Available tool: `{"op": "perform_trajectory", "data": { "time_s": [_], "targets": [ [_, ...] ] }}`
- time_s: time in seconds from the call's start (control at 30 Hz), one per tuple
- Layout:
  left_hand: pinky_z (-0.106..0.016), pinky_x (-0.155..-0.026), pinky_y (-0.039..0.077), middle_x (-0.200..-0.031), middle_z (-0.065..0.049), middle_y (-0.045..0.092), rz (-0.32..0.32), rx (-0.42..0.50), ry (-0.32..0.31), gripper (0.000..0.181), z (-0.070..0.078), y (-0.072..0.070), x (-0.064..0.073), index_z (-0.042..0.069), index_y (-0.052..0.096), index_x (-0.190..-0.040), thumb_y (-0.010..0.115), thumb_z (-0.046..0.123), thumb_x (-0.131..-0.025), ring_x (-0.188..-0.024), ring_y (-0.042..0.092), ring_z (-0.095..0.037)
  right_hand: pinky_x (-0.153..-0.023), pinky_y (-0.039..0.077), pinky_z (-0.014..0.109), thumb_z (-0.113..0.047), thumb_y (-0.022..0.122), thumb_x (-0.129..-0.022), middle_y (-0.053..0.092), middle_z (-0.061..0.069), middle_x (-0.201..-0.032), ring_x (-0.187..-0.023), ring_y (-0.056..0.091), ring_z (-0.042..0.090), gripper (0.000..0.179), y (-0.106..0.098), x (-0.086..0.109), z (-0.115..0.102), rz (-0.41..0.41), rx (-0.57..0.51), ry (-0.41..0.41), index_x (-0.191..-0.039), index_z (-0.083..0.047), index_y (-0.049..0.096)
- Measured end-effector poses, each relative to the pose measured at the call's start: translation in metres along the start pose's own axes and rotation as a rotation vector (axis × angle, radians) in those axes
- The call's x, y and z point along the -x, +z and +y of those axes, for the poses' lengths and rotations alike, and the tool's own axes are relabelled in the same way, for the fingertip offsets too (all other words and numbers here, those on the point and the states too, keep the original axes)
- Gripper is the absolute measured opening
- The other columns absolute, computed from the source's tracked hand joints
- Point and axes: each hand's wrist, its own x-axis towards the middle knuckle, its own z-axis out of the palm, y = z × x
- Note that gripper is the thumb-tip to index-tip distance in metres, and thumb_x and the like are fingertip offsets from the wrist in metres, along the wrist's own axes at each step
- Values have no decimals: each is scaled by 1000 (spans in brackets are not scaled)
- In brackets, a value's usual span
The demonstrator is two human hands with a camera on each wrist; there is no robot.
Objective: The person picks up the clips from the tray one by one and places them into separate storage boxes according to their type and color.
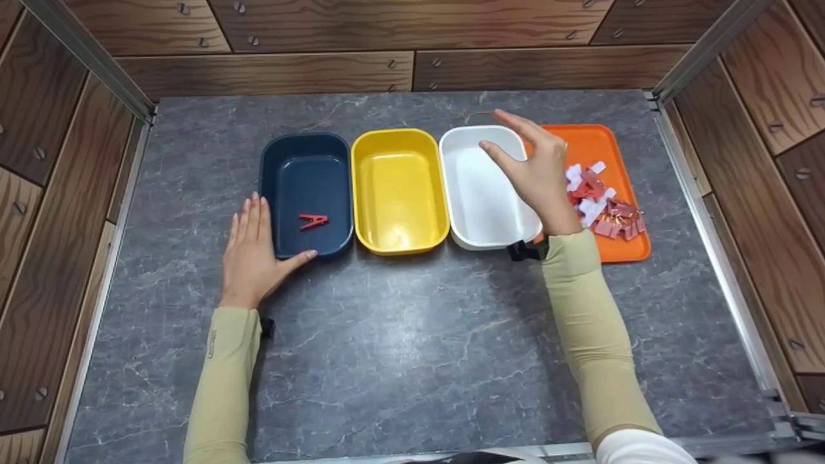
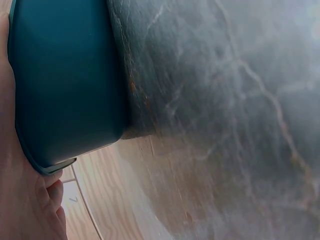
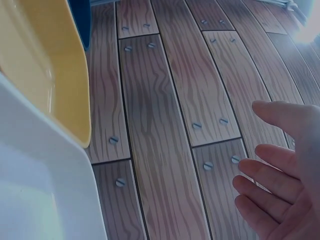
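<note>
My left hand rests against the left side and near corner of a dark blue bin, fingers straight and thumb spread along its near edge. A red clothespin-like clip lies inside that bin. In the left wrist view the hand lies along the rim of the blue bin. Over the right side of a white bin, my right hand is held in the air with thumb and fingers apart, holding nothing. The right wrist view shows the same hand with its fingers spread loosely.
A yellow bin stands between the blue and white ones. Right of them, an orange tray bears a pile of red, pink and white clips. Wood-patterned panels wall in the grey marbled table.
</note>
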Motion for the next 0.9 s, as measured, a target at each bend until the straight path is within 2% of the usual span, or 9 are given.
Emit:
{"op": "perform_trajectory", "data": {
  "time_s": [0.2,0.33,0.63,0.9],
  "targets": [
    [-37,-123,-7,-169,-15,0,-2,8,-3,130,0,1,0,-1,5,-162,53,88,-80,-155,-3,-26,-99,49,33,-23,83,-88,71,2,-124,-115,64,19,44,-12,4,10,27,23,16,-129,-10,72],
    [-37,-123,-8,-169,-14,-2,-14,8,-11,130,0,2,1,0,4,-162,51,88,-79,-155,-4,-25,-101,49,32,-22,83,-88,71,3,-125,-118,64,20,44,-21,7,17,48,28,29,-129,-9,73],
    [-37,-123,-8,-169,-14,-3,-21,1,-21,130,1,1,0,0,3,-162,50,89,-79,-155,-5,-26,-106,44,26,-19,83,-88,69,5,-127,-123,60,17,44,-42,16,29,44,28,175,-129,-8,72],
    [-37,-123,-7,-169,-15,-1,-10,-1,-13,131,1,1,0,0,4,-162,50,90,-79,-155,-3,-26,-107,45,27,-24,83,-88,69,4,-129,-123,60,12,46,-58,25,42,68,36,244,-130,-10,71]
  ]
}}
